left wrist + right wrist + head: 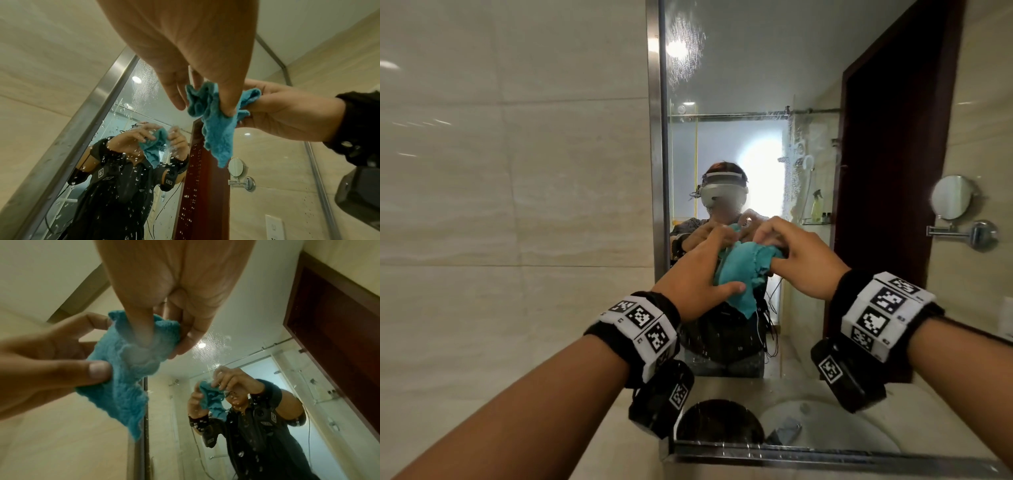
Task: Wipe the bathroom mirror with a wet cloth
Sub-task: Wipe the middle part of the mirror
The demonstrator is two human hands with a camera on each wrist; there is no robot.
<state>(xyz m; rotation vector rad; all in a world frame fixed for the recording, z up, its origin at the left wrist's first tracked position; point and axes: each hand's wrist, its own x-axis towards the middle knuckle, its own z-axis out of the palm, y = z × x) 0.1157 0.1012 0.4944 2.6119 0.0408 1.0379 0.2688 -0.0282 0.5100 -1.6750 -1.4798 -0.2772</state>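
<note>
Droplets dot the steel-framed bathroom mirror [739, 102], so wiping seems barely begun. Just before the glass, the crumpled teal terry cloth [743, 270] hangs pinched between the left hand [695, 284] and right hand [804, 260]; whether it touches the glass is unclear.

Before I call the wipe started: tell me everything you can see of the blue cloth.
The cloth is teal, nubby terry, bunched and crumpled rather than flat. The left hand and right hand both pinch its upper part; one corner hangs free below. It is held up before the droplet-spotted mirror, apparently not touching the glass.
</note>
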